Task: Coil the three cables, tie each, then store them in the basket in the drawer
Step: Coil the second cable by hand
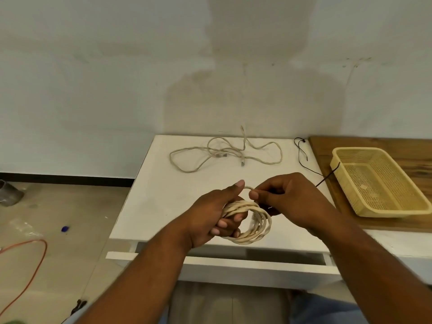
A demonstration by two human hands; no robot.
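Here, your left hand (210, 216) curls round the coil (266, 222); your right hand (289, 197) pinches its top strand.

Coiled cream cable (253, 228), several twisted loops, gripped in left hand (216, 216) above white table (163, 183) near its front edge, free end pinched by right hand (288, 197). Loose grey cables (222, 152) tangled at the back. Thin black tie cord (303, 141) near the table's right edge. Yellow perforated basket (350, 152) upright on wooden top (325, 146). White drawer (257, 270) slightly open below.
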